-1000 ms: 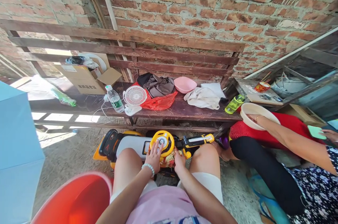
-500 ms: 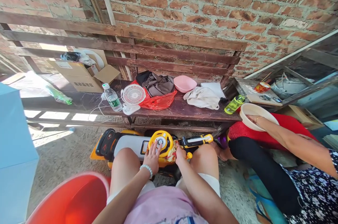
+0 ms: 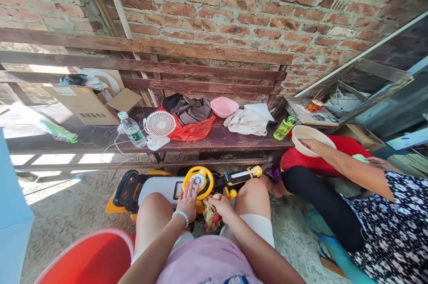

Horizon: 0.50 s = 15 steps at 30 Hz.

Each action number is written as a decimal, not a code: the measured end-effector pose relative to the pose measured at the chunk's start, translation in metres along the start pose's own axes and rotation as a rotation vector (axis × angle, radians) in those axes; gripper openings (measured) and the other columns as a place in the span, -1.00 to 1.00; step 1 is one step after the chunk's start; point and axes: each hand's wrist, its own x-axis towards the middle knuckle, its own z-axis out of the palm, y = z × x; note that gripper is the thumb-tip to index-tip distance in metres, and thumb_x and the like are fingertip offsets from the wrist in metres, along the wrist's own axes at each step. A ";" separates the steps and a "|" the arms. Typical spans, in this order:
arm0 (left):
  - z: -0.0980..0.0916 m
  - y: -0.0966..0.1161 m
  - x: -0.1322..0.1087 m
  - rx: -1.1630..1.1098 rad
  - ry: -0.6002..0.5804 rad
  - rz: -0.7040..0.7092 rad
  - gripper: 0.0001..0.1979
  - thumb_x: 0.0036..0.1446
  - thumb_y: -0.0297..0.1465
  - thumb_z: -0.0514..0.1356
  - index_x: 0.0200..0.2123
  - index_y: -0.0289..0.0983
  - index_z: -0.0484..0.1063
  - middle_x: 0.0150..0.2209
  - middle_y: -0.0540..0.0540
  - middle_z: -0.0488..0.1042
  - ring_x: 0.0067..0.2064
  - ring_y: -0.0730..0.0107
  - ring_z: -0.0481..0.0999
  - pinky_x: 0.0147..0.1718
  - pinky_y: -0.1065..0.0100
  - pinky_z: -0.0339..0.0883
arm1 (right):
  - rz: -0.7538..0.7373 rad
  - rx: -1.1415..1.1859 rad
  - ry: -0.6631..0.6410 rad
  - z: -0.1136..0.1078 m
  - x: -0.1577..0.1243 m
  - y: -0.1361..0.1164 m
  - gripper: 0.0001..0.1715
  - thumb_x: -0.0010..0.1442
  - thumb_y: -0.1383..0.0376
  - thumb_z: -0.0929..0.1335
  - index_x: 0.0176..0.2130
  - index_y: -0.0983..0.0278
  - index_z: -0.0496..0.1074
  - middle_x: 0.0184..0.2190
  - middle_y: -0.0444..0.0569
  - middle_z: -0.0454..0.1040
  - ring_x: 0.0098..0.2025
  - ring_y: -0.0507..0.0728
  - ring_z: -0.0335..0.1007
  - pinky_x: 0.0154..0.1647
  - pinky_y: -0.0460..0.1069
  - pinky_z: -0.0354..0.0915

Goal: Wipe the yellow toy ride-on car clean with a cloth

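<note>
My left hand [image 3: 187, 203] lies flat with fingers stretched on the yellow steering wheel [image 3: 209, 184] of a ride-on toy car [image 3: 152, 189] between my knees. A crumpled cream cloth [image 3: 211, 219] with red and yellow patterning hangs from my right hand [image 3: 222, 207], just below the wheel. My right fingers are closed on its upper part. Beyond the wheel, a black-and-yellow toy arm [image 3: 241, 175] reaches to the right over my knee. The lower parts of the car are hidden by my legs.
A red tub [image 3: 90, 259] stands at my left. Ahead, a dark wooden bench [image 3: 187, 145] carries a white fan [image 3: 160, 123], a water bottle [image 3: 133, 130], a pink bowl [image 3: 224, 107] and a cardboard box [image 3: 83, 105]. At right, another person's hand is in a cream basin [image 3: 314, 134].
The view has turned slightly right. My right hand has drawn the cloth from beside the wheel down toward my lap. My left hand stays on the wheel. The other person's second hand has come into view.
</note>
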 end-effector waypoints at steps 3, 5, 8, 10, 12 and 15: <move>-0.001 0.000 0.000 -0.015 -0.002 0.003 0.05 0.10 -0.56 0.14 0.51 -0.16 -0.44 0.52 -0.15 -0.49 0.55 0.00 -0.28 0.35 0.03 0.12 | -0.134 -0.020 -0.038 -0.032 -0.027 -0.023 -0.57 -0.08 0.14 0.52 -0.19 0.23 0.51 -0.30 -0.02 0.63 -0.22 0.22 0.57 -0.15 0.06 0.45; 0.000 0.000 0.000 -0.020 -0.002 0.006 0.05 0.11 -0.56 0.14 0.51 -0.16 -0.44 0.53 -0.16 -0.46 0.55 -0.01 -0.27 0.36 0.03 0.11 | -0.369 -0.130 0.066 -0.068 -0.039 -0.049 -0.54 0.01 0.09 0.49 -0.11 0.22 0.53 -0.20 0.02 0.62 -0.16 0.24 0.55 -0.05 0.11 0.44; 0.002 0.000 0.001 -0.008 -0.004 0.000 0.05 0.10 -0.58 0.13 0.50 -0.14 -0.45 0.54 -0.14 -0.45 0.55 0.01 -0.26 0.35 0.03 0.14 | -0.734 -0.401 0.355 -0.134 -0.039 -0.087 -0.54 0.15 0.06 0.40 0.00 0.19 0.54 0.00 0.06 0.56 0.06 0.27 0.47 0.17 0.16 0.34; 0.004 0.000 0.001 -0.002 0.004 -0.002 0.06 0.10 -0.59 0.12 0.49 -0.13 -0.50 0.54 -0.14 -0.47 0.55 0.01 -0.26 0.33 0.02 0.18 | -0.733 -0.613 0.510 -0.172 -0.030 -0.100 -0.50 0.21 0.09 0.35 0.10 0.16 0.51 0.06 0.07 0.51 0.08 0.25 0.46 0.16 0.14 0.35; 0.005 0.000 0.002 -0.007 0.014 -0.002 0.08 0.09 -0.59 0.11 0.46 -0.13 -0.57 0.53 -0.13 -0.50 0.55 -0.01 -0.27 0.32 0.01 0.19 | -0.599 -0.854 0.523 -0.196 -0.015 -0.098 -0.49 0.19 0.17 0.37 0.13 0.13 0.51 0.14 0.06 0.47 0.09 0.24 0.46 0.14 0.09 0.35; 0.004 0.001 0.001 -0.023 0.017 0.001 0.10 0.09 -0.59 0.11 0.44 -0.12 -0.63 0.53 -0.10 -0.50 0.55 -0.03 -0.28 0.34 0.00 0.17 | -0.363 -1.082 0.405 -0.207 0.010 -0.080 -0.53 0.19 0.21 0.41 0.11 0.10 0.54 0.18 0.02 0.48 0.11 0.21 0.49 0.15 0.03 0.32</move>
